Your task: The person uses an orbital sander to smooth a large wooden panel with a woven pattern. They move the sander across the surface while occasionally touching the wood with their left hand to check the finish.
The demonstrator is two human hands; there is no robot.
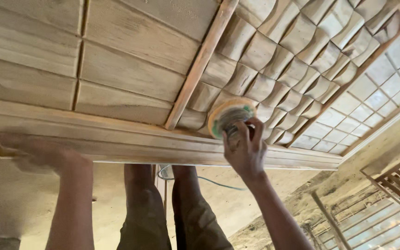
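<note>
A large carved wooden panel (130, 88) lies in front of me, with flat boards on the left and a field of curved, woven-looking blocks (297, 60) on the right. My right hand (244, 148) grips a power sander whose round disc (230, 115) presses on the carved blocks near the panel's moulded front edge. The disc has an orange rim and green patches. My left hand (33, 150) rests flat on the front moulding (116, 139) at the left and is blurred.
My legs (172, 208) stand below the panel on a dusty floor. A thin cable (209, 180) runs across the floor. A glazed grid section (376, 92) adjoins the carved field on the right. Slatted wooden frames (394, 185) lie at the lower right.
</note>
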